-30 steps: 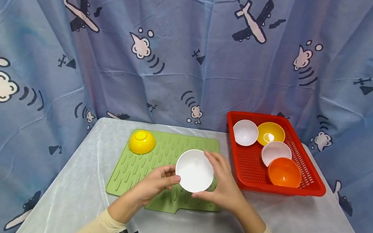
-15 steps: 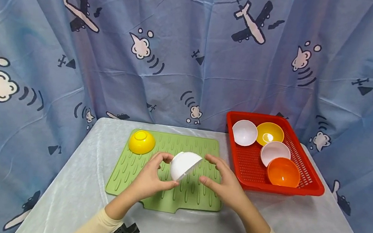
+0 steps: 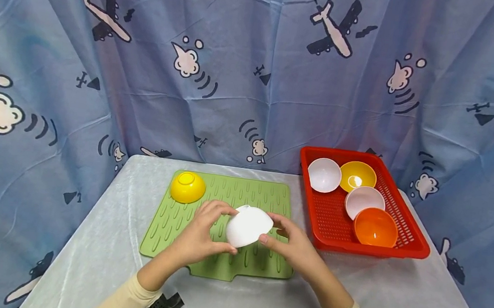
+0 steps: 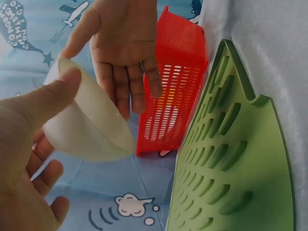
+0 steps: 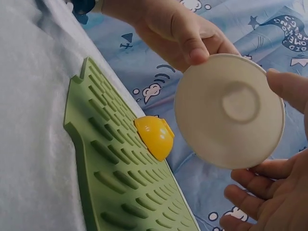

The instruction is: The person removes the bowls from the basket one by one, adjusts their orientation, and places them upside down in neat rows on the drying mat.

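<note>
A white bowl [image 3: 248, 227] is held tilted above the green mat [image 3: 245, 194]. My left hand [image 3: 203, 231] grips its left side, thumb below and fingers above in the head view. At its right side, my right hand [image 3: 293, 244] holds the rim between thumb and fingers. The right wrist view shows the white bowl [image 5: 228, 110] with a round ring at its middle, the left thumb on one edge and the right thumb on the opposite edge. A yellow bowl [image 3: 187, 188] rests upside down at the mat's back left corner.
To the right stands a red basket [image 3: 326, 217] with slotted sides. In it are a white bowl [image 3: 324, 175], a yellow bowl [image 3: 357, 177], a pale pink bowl [image 3: 361, 201] and an orange bowl [image 3: 376, 228]. A patterned blue curtain [image 3: 237, 72] hangs behind the table [image 3: 98, 239].
The white bowl has turned from facing the camera to a tilt with its outside showing. My right hand let go of it, then took hold again; my left hand shifted its grip.
</note>
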The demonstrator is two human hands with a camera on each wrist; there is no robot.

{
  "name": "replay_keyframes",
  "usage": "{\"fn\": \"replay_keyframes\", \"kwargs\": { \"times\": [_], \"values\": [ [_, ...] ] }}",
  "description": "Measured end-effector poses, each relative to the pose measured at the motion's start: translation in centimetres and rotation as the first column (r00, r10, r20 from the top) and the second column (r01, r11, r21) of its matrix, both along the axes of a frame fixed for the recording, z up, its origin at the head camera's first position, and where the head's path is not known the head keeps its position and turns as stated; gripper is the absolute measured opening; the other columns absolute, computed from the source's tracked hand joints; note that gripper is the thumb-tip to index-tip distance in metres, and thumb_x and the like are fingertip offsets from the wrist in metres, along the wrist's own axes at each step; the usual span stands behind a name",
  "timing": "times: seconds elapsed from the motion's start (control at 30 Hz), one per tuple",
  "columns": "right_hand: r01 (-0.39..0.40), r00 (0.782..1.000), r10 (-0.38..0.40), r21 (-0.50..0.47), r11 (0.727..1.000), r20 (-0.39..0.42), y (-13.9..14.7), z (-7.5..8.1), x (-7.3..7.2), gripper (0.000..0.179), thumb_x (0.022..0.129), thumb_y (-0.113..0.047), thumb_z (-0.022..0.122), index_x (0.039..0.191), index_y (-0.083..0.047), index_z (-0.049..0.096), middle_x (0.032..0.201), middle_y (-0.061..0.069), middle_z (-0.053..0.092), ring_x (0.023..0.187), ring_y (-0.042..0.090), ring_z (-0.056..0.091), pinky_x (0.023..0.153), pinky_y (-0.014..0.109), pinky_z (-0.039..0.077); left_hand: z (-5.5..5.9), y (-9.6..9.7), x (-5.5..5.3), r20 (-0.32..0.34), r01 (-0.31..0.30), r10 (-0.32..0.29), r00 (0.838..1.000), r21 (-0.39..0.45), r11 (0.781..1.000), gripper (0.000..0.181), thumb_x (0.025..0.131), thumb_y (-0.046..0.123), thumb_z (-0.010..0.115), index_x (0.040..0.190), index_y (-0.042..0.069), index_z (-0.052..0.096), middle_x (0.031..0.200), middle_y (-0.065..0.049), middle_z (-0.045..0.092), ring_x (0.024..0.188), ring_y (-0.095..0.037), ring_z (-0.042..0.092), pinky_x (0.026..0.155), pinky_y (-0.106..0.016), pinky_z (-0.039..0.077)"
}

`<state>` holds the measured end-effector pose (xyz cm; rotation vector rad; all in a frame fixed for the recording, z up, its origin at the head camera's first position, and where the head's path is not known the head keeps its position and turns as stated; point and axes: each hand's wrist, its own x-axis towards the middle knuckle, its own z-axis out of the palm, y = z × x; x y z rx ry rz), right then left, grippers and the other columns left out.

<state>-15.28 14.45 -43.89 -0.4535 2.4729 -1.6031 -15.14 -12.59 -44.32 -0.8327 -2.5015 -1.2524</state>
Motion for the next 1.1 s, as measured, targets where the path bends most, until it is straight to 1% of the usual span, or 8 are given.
{"fn": "replay_keyframes", "kwargs": {
  "times": [0.13, 0.27, 0.33, 0.43, 0.53, 0.6, 0.77, 1.1],
  "values": [
    [-0.03, 0.999, 0.032, -0.074, 0.997, 0.016, 0.2, 0.0, -0.1, 0.069, 0.088, -0.029, 0.08, 0.146, -0.003, 0.052, 0.142, 0.019, 0.059, 0.13, 0.043, 0.052, 0.102, 0.054, 0.049, 0.0, -0.3, -0.2, 0.047, 0.038, -0.043, 0.998, 0.091, 0.995, 0.079, 0.059, 0.029, 0.099, 0.131, 0.025, 0.066, 0.134, 0.005, 0.056, 0.128, -0.019, 0.045, 0.106, -0.056, 0.041],
    [-0.055, 0.998, 0.055, -0.157, 0.986, -0.006, 0.3, -0.1, -0.2, 0.071, 0.086, -0.023, 0.082, 0.146, -0.002, 0.051, 0.145, 0.019, 0.056, 0.133, 0.044, 0.049, 0.097, 0.048, 0.052, 0.2, -0.5, -0.4, 0.137, 0.028, -0.05, 0.989, 0.157, 0.987, 0.087, 0.06, 0.024, 0.099, 0.138, 0.024, 0.06, 0.139, 0.002, 0.052, 0.13, -0.022, 0.045, 0.106, -0.053, 0.04],
    [-0.061, 0.998, 0.057, -0.181, 0.982, -0.028, 0.2, -0.1, -0.2, 0.071, 0.084, -0.021, 0.083, 0.146, -0.004, 0.051, 0.146, 0.017, 0.055, 0.133, 0.043, 0.049, 0.1, 0.051, 0.05, 0.3, -0.6, -0.6, 0.208, -0.004, -0.03, 0.978, 0.163, 0.987, 0.091, 0.061, 0.023, 0.099, 0.141, 0.021, 0.056, 0.14, 0.003, 0.053, 0.127, -0.021, 0.048, 0.103, -0.047, 0.041],
    [-0.055, 0.998, 0.046, -0.2, 0.978, -0.05, 0.0, -0.3, -0.1, 0.072, 0.083, -0.018, 0.085, 0.146, -0.009, 0.051, 0.147, 0.012, 0.055, 0.134, 0.042, 0.047, 0.101, 0.06, 0.046, 0.3, -0.9, -0.9, 0.322, -0.045, -0.01, 0.947, 0.162, 0.986, 0.092, 0.063, 0.025, 0.099, 0.143, 0.015, 0.054, 0.136, 0.003, 0.059, 0.123, -0.022, 0.052, 0.097, -0.046, 0.041],
    [-0.038, 0.999, 0.03, -0.193, 0.98, -0.044, -0.3, -0.6, -0.1, 0.074, 0.081, -0.019, 0.087, 0.146, -0.013, 0.051, 0.149, 0.01, 0.053, 0.135, 0.043, 0.045, 0.102, 0.067, 0.042, 0.1, -1.3, -1.1, 0.387, -0.056, -0.008, 0.922, 0.153, 0.987, 0.088, 0.065, 0.03, 0.098, 0.141, 0.013, 0.056, 0.13, 0.003, 0.063, 0.123, -0.027, 0.054, 0.096, -0.045, 0.041],
    [-0.025, 0.999, 0.017, -0.17, 0.985, -0.052, -0.6, -0.8, -0.2, 0.076, 0.08, -0.021, 0.088, 0.146, -0.015, 0.051, 0.15, 0.009, 0.052, 0.137, 0.044, 0.043, 0.106, 0.069, 0.037, 0.1, -1.6, -1.2, 0.398, -0.052, -0.013, 0.917, 0.154, 0.987, 0.084, 0.067, 0.031, 0.097, 0.139, 0.014, 0.058, 0.127, 0.003, 0.064, 0.122, -0.028, 0.054, 0.096, -0.047, 0.041],
    [-0.004, 0.996, -0.003, -0.076, 0.997, -0.086, -1.9, -0.7, -0.8, 0.079, 0.077, -0.028, 0.091, 0.145, -0.02, 0.053, 0.151, 0.007, 0.051, 0.143, 0.041, 0.04, 0.113, 0.069, 0.029, -0.2, -3.0, -1.4, 0.383, -0.049, -0.012, 0.924, 0.15, 0.987, 0.079, 0.071, 0.031, 0.095, 0.14, 0.017, 0.059, 0.127, 0.002, 0.064, 0.119, -0.022, 0.054, 0.096, -0.051, 0.042],
    [-0.04, 0.996, 0.043, 0.034, 0.999, -0.081, -6.6, -1.8, -2.1, 0.087, 0.072, -0.036, 0.094, 0.147, -0.024, 0.051, 0.151, 0.0, 0.05, 0.146, 0.029, 0.04, 0.115, 0.067, 0.029, -1.6, -7.7, -1.5, 0.338, -0.063, 0.027, 0.941, 0.096, 0.993, 0.078, 0.075, 0.028, 0.093, 0.143, 0.015, 0.056, 0.132, -0.002, 0.062, 0.119, -0.024, 0.053, 0.094, -0.045, 0.044]
  ]
}}
